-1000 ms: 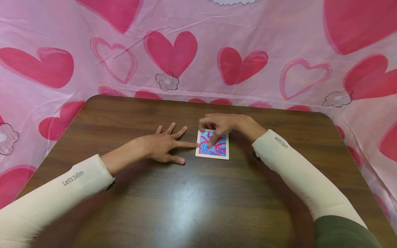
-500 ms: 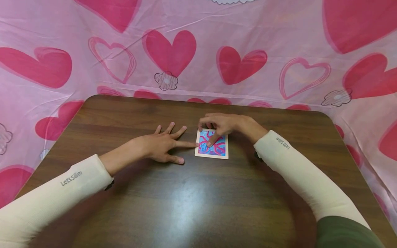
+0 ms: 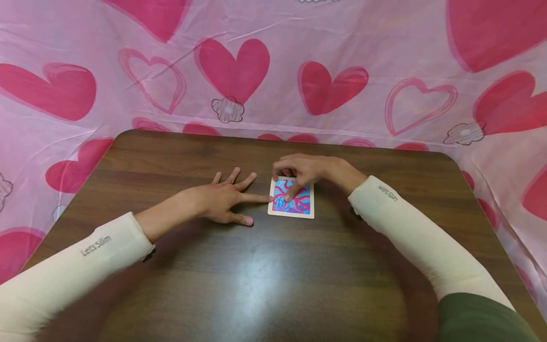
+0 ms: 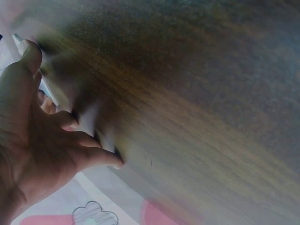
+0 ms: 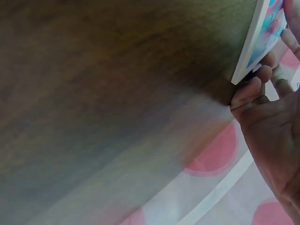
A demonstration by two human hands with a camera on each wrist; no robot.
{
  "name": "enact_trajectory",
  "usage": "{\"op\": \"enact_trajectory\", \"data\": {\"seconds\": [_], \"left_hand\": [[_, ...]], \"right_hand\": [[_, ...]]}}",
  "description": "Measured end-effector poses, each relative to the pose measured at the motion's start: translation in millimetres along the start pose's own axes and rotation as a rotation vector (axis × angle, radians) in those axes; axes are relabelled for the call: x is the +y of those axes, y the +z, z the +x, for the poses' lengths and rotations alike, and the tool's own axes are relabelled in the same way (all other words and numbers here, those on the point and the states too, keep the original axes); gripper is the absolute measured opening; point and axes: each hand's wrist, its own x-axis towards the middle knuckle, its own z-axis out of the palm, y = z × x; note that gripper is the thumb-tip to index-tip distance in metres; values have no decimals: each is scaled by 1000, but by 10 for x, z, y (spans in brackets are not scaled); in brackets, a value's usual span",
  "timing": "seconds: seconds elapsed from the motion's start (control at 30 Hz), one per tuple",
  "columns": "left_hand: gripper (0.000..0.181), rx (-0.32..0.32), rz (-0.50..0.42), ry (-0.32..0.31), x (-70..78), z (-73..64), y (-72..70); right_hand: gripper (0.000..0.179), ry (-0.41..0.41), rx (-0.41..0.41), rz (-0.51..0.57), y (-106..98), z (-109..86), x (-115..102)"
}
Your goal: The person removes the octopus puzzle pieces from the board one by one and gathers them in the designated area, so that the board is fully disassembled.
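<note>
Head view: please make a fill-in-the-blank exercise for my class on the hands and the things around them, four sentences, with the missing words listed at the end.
1. The left hand reaches the edge of the square picture panel with its ____ finger.
2. The right hand has its ____ on the panel's face.
3. The big red shapes on the pink cloth are ____.
4. The dark sleeve on the right arm is ____ in colour.

Missing words: index; thumb; hearts; green.
</note>
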Motion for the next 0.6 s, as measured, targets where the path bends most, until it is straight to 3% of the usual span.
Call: {"op": "enact_trajectory", "data": {"seconds": [0.23, 0.43, 0.6], "left_hand": [[75, 3, 4, 2, 1, 4, 0], [76, 4, 7, 0, -2, 13, 6], [76, 4, 11, 0, -3, 15, 8]], "right_hand": [[60, 8, -60, 0, -37, 50, -11], [62, -19, -55, -11, 31, 157, 187], [63, 23, -94, 9, -24, 143, 55]]}}
